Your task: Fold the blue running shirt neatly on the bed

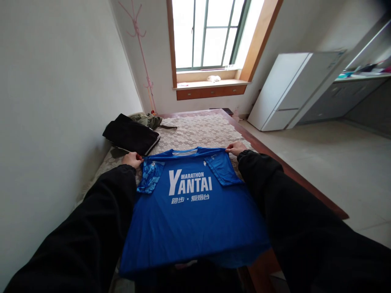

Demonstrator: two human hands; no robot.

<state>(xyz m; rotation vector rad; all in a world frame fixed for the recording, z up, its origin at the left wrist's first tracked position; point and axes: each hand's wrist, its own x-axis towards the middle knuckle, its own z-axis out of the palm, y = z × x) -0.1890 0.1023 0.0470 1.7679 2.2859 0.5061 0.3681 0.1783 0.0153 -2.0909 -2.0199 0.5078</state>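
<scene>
A blue T-shirt [189, 224] with white "MARATHON YANTAI" lettering lies spread face up on a lace-covered table [198, 128], its collar at the far end. Its hem hangs over the near edge. My left hand [132, 160] pinches the shirt at the left shoulder. At the right shoulder, my right hand [236, 148] has its fingertips closed on the cloth. Both sleeves are folded inward over the front; the left one shows a patterned blue print. Long black sleeves cover both my arms.
Folded black clothing [131, 133] lies at the table's left, with an olive-green item [146, 120] behind it. A pink coat stand [142, 49] rises in the far corner. The window [210, 36] is ahead, and a white refrigerator [287, 89] stands at the right.
</scene>
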